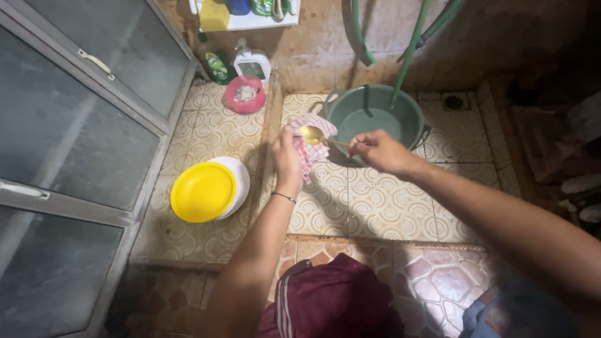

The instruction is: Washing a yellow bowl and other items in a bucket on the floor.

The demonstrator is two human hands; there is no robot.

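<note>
- Nearest, bottom of the view: maroon shorts (332,300) with white side stripes, person crouched over a tiled floor (375,213).
- Both bare forearms reach forward from the bottom corners toward the middle of the frame.
- Left hand (288,159), thin dark bracelet (283,197) on the wrist, fingers closed around a red-and-white checked cloth (311,149); the cloth is bunched against the spoon bowl.
- Right hand (379,150), fingers pinched narrow on the handle end of a gold-coloured spoon (316,135).
- Spoon is held level between the two hands, above the floor, bowl end to the left and touching the cloth, just in front of the basin.
- Left of the hands, well apart: yellow round lid (201,192) lying on top of a white bowl (239,178), both on the floor past a raised tile ridge.
- Far left: frosted glass door (69,144) with metal frame and handles.
- Beyond the hands: green plastic basin (375,116) with water in it, green hose (410,50) hanging down into it.
- Right of the basin: floor drain (454,101).
- Farther back left, by the wall: pink round tub (245,94) with something pale inside, a green bottle (218,66) and a white pump bottle (251,61) just behind it.
- Top edge: white shelf (247,19) with items, too cropped to tell.
</note>
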